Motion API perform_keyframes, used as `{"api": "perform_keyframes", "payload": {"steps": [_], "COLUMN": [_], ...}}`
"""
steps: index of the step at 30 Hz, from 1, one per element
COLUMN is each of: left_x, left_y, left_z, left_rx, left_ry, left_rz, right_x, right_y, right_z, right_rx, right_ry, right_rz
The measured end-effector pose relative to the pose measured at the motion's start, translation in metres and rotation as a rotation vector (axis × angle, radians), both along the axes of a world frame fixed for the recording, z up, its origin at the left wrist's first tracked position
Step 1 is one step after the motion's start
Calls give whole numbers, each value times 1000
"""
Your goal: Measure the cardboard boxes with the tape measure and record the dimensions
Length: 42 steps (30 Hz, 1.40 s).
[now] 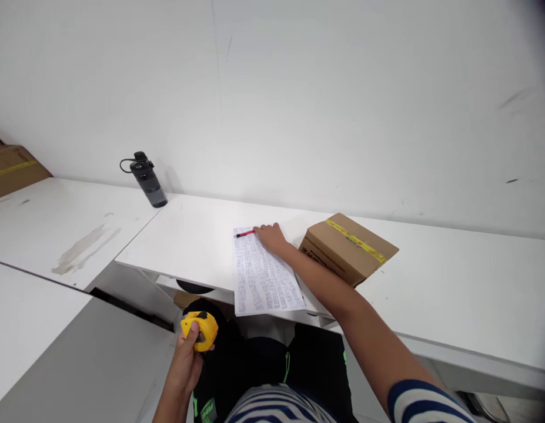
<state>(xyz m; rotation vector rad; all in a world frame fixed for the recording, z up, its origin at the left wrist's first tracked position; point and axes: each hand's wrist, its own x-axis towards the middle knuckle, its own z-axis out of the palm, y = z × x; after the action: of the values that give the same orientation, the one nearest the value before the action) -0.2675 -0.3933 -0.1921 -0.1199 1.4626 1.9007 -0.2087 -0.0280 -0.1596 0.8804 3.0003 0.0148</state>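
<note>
My left hand (188, 358) is closed around a yellow tape measure (206, 329), held low in front of my lap, with the thumb across its side. On the white table, my right hand (272, 238) rests at the top of a sheet of paper (263, 282) densely covered in handwriting. Its curled fingers are on the end of a red pen (246, 234) with a dark tip, which lies nearly flat over the page and points left. The paper's lower edge hangs slightly past the table's front edge.
Right of the paper sits a closed cardboard box (349, 247) with yellow tape. A dark water bottle (149, 181) stands near the wall at the left. Another taped carton (16, 170) is at the far left. The white table (452, 282) runs along the wall.
</note>
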Motion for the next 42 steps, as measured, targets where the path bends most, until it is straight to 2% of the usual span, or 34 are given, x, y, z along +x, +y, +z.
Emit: {"api": "perform_keyframes", "payload": {"steps": [3,6,11,14,16,18,20,24,28,32,36,39,42], "left_x": [0,-6,-25,-31,-31,-32,-32,-35,-35,-33,-32,-30,-26], "left_y": [27,67,164,229,266,295,314,328,328,330,331,328,328], "left_z": [21,40,56,58,55,46,34,14,12,9,8,12,14], "left_rx": [32,85,156,165,162,133,96,41,-12,48,49,-24,-61], "left_ry": [90,192,389,444,440,460,524,644,667,654,668,719,766], "left_rz": [-100,-224,-306,-349,-382,-369,-325,-328,-358,-367,-369,-370,-384], "right_x": [3,7,9,17,28,42,55,71,71,72,80,88,92], "right_y": [-4,-6,-7,-6,-5,-2,2,10,15,17,21,19,10], "right_z": [-1,-3,-7,-7,-8,-11,-17,-31,-43,-50,-49,-45,-43], "right_rx": [-12,-25,-65,-81,-79,-67,-80,-106,79,287,404,338,148], "right_ry": [23,53,128,207,264,367,518,692,759,911,1022,1040,1018], "right_rz": [-6,-41,-138,-238,-307,-368,-395,-368,-200,0,19,-57,-87]}}
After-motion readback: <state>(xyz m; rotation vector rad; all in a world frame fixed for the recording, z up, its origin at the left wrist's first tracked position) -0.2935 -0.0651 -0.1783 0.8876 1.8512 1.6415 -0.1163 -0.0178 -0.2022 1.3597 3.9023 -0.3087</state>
